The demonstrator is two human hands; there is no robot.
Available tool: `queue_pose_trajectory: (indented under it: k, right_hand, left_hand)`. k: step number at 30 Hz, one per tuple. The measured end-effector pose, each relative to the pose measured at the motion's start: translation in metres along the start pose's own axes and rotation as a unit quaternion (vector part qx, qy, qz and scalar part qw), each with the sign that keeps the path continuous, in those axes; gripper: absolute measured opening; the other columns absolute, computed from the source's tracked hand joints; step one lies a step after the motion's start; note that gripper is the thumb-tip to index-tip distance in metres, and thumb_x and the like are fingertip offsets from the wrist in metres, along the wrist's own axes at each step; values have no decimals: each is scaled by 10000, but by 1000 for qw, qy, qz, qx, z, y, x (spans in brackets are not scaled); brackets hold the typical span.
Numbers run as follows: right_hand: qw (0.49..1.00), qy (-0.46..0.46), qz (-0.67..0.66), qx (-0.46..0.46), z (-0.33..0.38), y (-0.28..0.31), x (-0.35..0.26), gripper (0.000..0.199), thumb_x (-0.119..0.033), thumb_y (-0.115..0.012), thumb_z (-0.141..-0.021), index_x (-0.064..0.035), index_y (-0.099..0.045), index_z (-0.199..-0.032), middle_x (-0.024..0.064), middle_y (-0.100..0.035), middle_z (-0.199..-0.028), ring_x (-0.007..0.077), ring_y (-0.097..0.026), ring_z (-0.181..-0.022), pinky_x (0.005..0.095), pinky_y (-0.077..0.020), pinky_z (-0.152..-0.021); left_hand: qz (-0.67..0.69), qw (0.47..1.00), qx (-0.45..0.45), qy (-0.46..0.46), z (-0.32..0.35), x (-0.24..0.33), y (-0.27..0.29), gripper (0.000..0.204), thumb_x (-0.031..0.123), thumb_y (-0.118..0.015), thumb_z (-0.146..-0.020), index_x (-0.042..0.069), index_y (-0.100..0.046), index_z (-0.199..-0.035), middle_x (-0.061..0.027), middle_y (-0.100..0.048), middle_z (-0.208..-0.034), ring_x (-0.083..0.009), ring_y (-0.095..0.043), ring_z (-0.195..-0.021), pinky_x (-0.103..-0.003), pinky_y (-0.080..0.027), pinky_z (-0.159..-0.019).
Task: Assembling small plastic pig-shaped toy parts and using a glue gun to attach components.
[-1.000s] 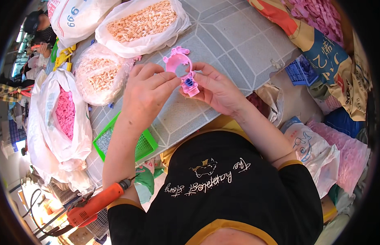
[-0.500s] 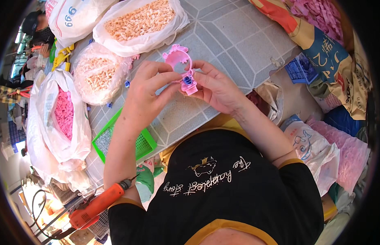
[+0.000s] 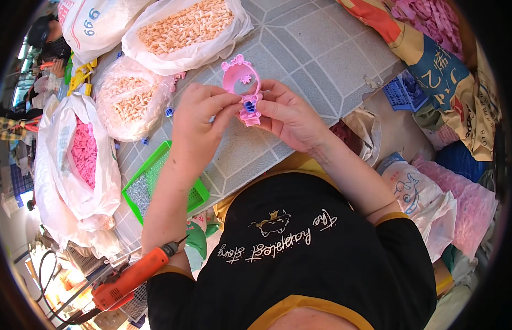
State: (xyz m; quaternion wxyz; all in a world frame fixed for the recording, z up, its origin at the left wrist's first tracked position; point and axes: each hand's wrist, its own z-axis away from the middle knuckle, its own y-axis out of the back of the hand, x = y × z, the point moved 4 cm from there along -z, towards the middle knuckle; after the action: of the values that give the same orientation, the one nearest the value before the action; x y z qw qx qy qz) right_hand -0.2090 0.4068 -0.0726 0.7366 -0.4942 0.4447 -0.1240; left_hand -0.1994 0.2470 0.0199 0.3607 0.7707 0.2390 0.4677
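A pink plastic part (image 3: 229,82) with a ring-shaped upper half and small shaped bumps along its rim is held over the grey tiled table. A dark blue piece (image 3: 249,106) sits in its lower, boxy section. My left hand (image 3: 198,118) pinches that part from the left, thumb and fingertips at the joint below the ring. From the right, my right hand (image 3: 294,118) grips the same section, thumb on the front and fingers behind, partly hidden. Whether a small screw or pin lies between my left fingertips cannot be made out.
A green tray (image 3: 201,191) holding small metal pieces (image 3: 138,193) stands by my left forearm. An orange power screwdriver (image 3: 129,279) is at lower left. Bags of peach pieces (image 3: 184,30) and pink pieces (image 3: 85,154) line the left. A blue basket (image 3: 402,92) stands right.
The pink part has tilted slightly and shifted a little to the left in my hands. Both hands keep their hold; my left fingers have drawn closer together at the joint.
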Motion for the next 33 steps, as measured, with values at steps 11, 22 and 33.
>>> queue_pose_trajectory:
  k: [11, 22, 33]
  right_hand:
    - [999, 32, 22, 3, 1, 5, 2, 346, -17, -594, -970, -94, -518, -1299, 57, -594, -1246, 172, -604, -1163, 337, -508, -1020]
    - [999, 27, 6, 15, 1, 4, 2, 337, -34, -603, -974, -80, -518, -1297, 57, -588, -1255, 176, -601, -1162, 335, -503, -1028]
    - [998, 40, 36, 12, 0, 5, 2, 315, -18, -611, -960, -76, -535, -1261, 58, -613, -1202, 170, -622, -1116, 322, -519, -983]
  left_hand:
    - [-26, 999, 36, -29, 2, 10, -4, 178, 2, -725, -811, 35, -726, -986, -105, -667, -934, -290, -615, -871, -373, -499, -753]
    - [77, 990, 67, 96, 7, 6, -4, 197, 5, -739, -828, 22, -720, -1023, -77, -675, -983, -165, -626, -868, -290, -496, -731]
    - [-60, 995, 39, -64, 6, 9, -10, 184, 22, -730, -825, 21, -699, -1006, -120, -668, -956, -283, -638, -873, -371, -520, -757]
